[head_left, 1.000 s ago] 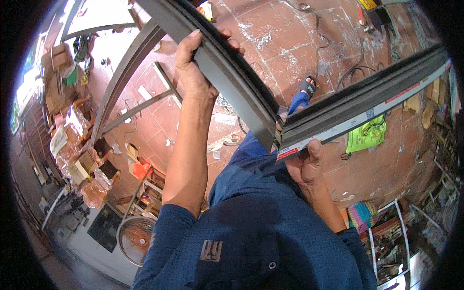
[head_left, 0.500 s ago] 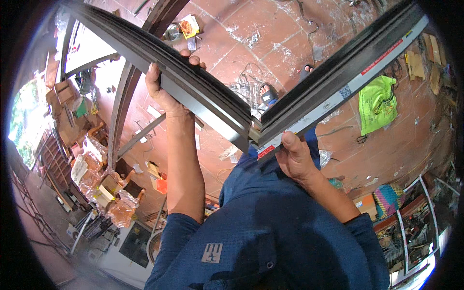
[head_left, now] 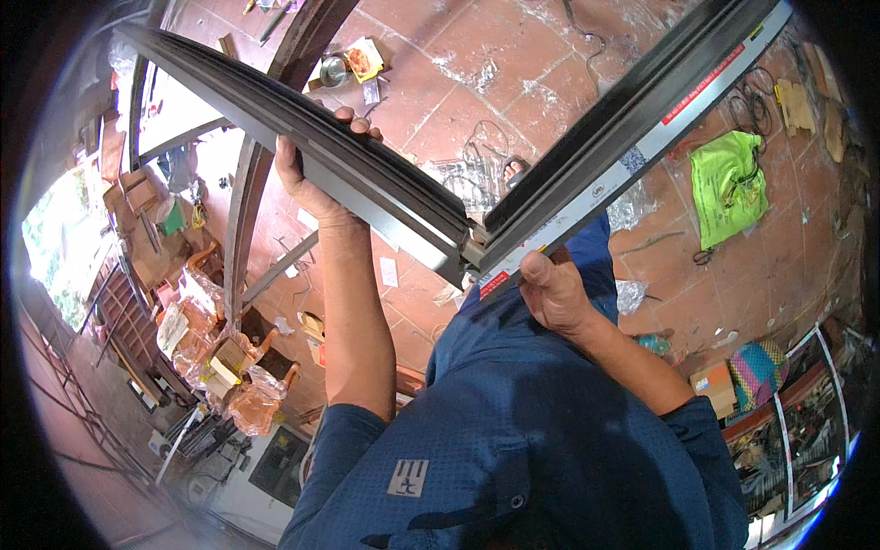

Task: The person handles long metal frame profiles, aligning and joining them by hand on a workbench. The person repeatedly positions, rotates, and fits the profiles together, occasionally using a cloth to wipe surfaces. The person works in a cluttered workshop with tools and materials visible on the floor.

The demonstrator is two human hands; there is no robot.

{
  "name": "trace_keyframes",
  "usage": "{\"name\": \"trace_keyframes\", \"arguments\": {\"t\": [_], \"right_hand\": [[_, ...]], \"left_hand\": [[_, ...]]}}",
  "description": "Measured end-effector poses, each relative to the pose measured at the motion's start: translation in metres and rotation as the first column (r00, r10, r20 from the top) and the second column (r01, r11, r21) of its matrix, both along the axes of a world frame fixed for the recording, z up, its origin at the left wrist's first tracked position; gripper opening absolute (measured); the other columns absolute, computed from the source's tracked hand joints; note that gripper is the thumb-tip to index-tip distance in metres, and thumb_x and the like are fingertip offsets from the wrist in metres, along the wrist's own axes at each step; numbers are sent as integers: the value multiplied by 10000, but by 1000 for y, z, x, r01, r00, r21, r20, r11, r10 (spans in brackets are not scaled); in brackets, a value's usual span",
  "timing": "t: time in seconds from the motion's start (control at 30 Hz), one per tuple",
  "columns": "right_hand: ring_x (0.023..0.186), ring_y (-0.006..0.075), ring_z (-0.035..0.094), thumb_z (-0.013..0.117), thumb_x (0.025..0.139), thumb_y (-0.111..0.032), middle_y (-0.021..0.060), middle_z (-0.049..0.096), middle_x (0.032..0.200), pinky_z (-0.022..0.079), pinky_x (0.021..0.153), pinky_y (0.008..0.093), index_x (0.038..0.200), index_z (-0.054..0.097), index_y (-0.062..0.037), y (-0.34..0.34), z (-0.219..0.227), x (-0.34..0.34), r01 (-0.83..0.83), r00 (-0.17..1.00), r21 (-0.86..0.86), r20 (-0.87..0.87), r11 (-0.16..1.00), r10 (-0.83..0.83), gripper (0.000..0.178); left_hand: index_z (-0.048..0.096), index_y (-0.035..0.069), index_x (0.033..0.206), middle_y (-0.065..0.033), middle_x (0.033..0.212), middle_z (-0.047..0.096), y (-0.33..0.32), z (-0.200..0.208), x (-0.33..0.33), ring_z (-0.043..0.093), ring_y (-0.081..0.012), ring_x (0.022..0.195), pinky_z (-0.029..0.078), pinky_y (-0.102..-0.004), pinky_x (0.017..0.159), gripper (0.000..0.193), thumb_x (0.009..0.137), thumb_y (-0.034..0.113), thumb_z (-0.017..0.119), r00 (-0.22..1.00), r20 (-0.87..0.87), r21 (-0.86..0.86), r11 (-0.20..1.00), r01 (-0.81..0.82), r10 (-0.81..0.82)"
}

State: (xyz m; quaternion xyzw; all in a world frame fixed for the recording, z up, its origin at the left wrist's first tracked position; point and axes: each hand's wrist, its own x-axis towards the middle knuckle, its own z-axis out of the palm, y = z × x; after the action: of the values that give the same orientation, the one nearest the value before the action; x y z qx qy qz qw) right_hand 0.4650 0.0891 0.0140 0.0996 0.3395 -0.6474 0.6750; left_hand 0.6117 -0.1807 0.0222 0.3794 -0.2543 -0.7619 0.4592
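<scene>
Hands (head_left: 316, 179) (head_left: 550, 291) clamp their grip on grooved grey metal frame (head_left: 385, 183) (angular corner joint) above terracotta tiles (head_left: 440, 55).

below me is a red tiled floor (head_left: 431, 55), scuffed with pale smears and scattered with scraps. a bright green cloth (head_left: 729, 183) lies on it, with black cables (head_left: 753, 103) just beyond the cloth and a woven basket (head_left: 759, 371) nearer me. far from the cloth, daylight glares over piled cardboard boxes (head_left: 215, 367).
</scene>
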Motion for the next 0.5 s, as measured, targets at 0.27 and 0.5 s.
{"name": "trace_keyframes", "arguments": {"t": [0.27,0.5], "right_hand": [[1132,188,648,854,907,-244,96,669,1246,525,1009,351,1371,556,-20,-16,17,-4,-26,995,86,-95,996,34,594],[1075,156,648,816,928,-250,66,679,1184,527,955,327,1288,610,-14,-19,21,6,104,984,118,-157,988,-85,478]], "left_hand": [[622,47,1284,-216,1053,680,1,9,1,667,-350,943,559,-471,852,527,981,478,610,988,150,2,1000,-26,26],[599,-17,1332,-283,1130,703,2,9,12,721,-422,1006,628,-504,855,578,979,440,621,999,32,54,998,32,-34]]}}
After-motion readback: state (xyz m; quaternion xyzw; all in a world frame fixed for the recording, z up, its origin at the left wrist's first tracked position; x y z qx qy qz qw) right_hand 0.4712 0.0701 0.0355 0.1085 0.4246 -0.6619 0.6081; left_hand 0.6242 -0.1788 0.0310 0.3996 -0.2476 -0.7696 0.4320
